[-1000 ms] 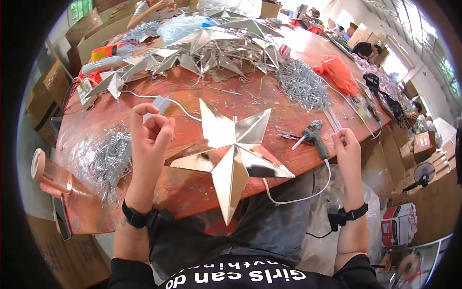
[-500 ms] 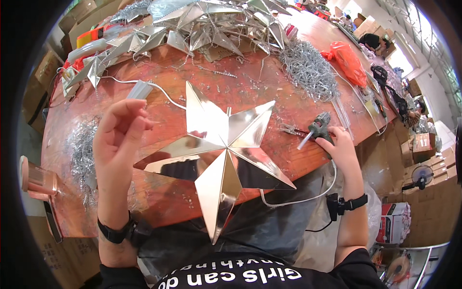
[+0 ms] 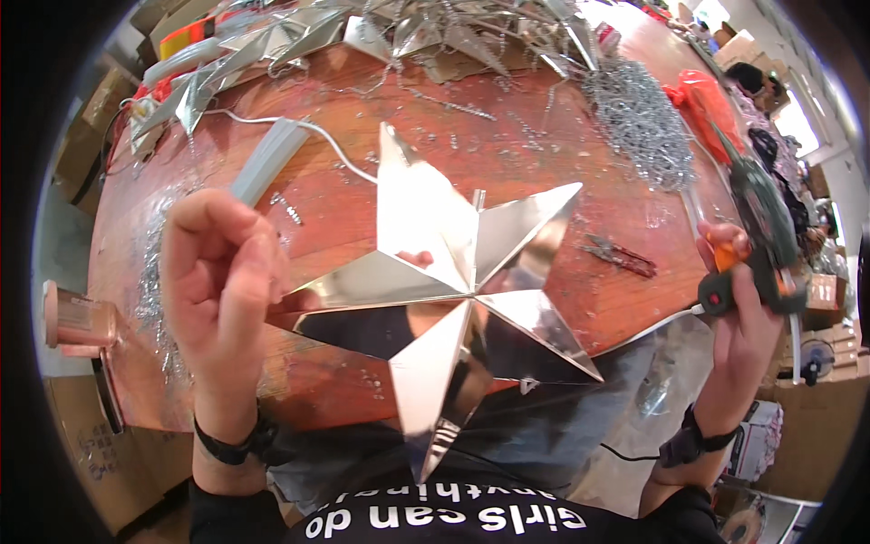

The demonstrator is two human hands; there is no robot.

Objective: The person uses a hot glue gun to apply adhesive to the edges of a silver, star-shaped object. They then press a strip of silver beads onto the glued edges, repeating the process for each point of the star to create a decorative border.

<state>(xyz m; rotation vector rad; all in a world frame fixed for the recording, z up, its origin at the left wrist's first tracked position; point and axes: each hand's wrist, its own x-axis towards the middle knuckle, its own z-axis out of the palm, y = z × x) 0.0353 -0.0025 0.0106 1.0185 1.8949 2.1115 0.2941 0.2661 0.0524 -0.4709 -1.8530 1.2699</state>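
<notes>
I see my left hand (image 3: 222, 281) curled closed on the left point of a big silver star (image 3: 444, 272), its grip pinching that tip between fingers and thumb. The star is held up over the near edge of the surface (image 3: 344, 163), tilted toward me, one point reaching up toward the far side, one pointing down at my chest, the rest spread left and right. Its mirror facets reflect my fingers near the centre.

My right hand (image 3: 739, 308) is off to the right, well apart from the star, with its grip clenched round a green glue gun (image 3: 757, 231). The gun's orange trigger sits under a finger, its nozzle points away from me, and a white cord (image 3: 634, 331) trails from its base back toward the star's right lower point.

On the surface between star and gun lies a pair of small pliers (image 3: 621, 256). Beyond them is a heap of silver tinsel (image 3: 639, 127), with an orange bag (image 3: 702, 95) just beside it. More silver stars are piled (image 3: 435, 32) along the far edge. A pale strip (image 3: 267, 159) lies near my left hand, a white wire running from it. Both wrists wear dark bands.
</notes>
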